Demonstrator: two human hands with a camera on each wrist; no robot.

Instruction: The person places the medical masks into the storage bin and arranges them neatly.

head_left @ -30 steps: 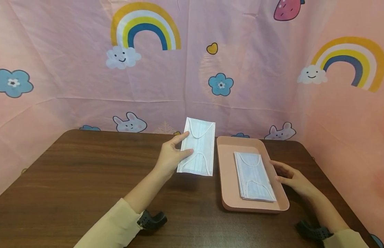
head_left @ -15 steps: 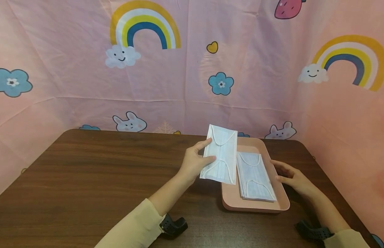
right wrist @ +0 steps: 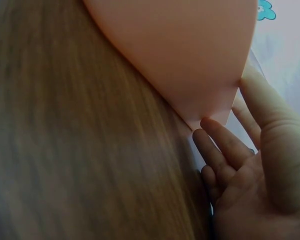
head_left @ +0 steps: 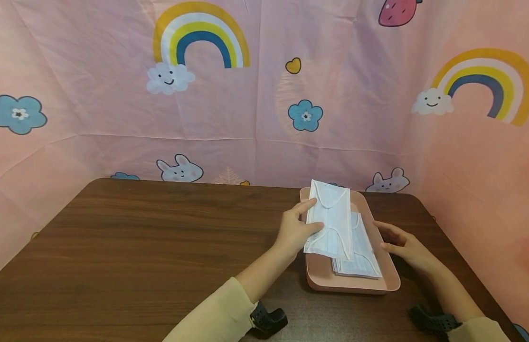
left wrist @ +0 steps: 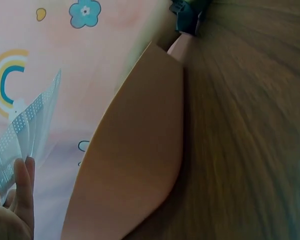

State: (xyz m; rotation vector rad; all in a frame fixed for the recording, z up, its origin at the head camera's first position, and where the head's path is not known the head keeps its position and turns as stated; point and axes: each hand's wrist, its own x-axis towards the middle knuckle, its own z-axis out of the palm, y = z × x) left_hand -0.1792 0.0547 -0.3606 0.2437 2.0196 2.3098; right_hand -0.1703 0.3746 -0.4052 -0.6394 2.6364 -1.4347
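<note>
My left hand pinches a pale blue pleated face mask by its left edge, thumb on the front face. The held mask, ear loops showing, overlaps the left part of the pink tray. Partly covered by it in the head view, a small stack of similar masks lies in the tray. In the left wrist view the mask stands above the tray's rim, beyond its outer wall. At the tray's right side, my right hand touches the outer wall with loosely bent fingertips, its thumb at the rim.
The tray rests on a dark wooden table, near its far right corner. A pink printed cloth hangs behind the table and along both sides. Each wrist wears a black camera mount.
My left hand has carried the mask to the right and slightly down, from beside the tray to over the tray and its stack. My right hand and the tray have stayed in place.
</note>
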